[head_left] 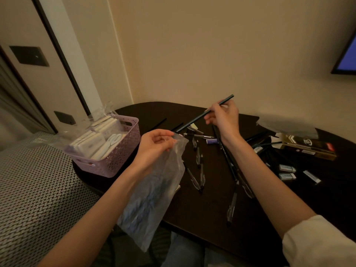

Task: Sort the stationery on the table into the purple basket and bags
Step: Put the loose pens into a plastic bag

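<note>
The left hand (157, 144) pinches the top edge of a clear plastic bag (154, 197), which hangs past the near edge of the dark wooden table (208, 214). The right hand (224, 116), fingers curled, grips a long dark green pencil (206, 113) above the table's middle. The purple perforated plastic basket (119, 158), holding white packets, sits at the left edge. Pens (198, 160) and white erasers (287, 168) lie scattered.

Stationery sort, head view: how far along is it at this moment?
Partly done. The purple perforated plastic basket already holds white flat packets. In hand: the left hand pinches a clear plastic bag by its top, and the right hand holds a dark slim pencil above the dark table. Left: clear pens, more dark pencils and small white erasers lie loose.
</note>
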Demonstrator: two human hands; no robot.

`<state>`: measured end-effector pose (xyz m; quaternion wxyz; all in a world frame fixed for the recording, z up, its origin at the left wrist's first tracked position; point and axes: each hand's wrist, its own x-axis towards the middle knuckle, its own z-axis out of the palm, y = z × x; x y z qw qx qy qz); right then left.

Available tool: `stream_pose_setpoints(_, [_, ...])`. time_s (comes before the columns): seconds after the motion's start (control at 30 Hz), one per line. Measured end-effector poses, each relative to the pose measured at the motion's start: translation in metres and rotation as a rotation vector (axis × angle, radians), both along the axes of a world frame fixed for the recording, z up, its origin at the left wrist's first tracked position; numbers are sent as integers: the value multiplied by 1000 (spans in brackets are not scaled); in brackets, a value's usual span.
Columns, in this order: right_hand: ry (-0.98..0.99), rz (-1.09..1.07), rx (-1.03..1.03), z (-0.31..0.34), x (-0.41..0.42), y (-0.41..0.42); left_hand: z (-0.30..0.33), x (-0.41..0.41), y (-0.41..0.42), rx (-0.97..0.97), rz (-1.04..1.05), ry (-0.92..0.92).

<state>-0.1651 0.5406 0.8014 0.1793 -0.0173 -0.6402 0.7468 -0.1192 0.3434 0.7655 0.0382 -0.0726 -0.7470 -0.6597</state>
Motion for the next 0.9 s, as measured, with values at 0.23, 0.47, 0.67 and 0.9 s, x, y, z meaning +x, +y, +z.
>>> stream_pose_setpoints(0.23, [-205, 328, 385, -23, 5, -16, 2, -3, 0, -3, 20, 8])
stream_pose_setpoints(0.47, [-249, 395, 600, -26, 8, -18, 4, -2, -1, 3, 32, 19])
stream_pose_setpoints(0.67, [-242, 441, 580, -36, -2, -16, 4, -2, -4, 16, 33, 32])
stream_pose_setpoints(0.9, [-382, 583, 423, -51, -9, -20, 6, -6, -10, -13, 71, 70])
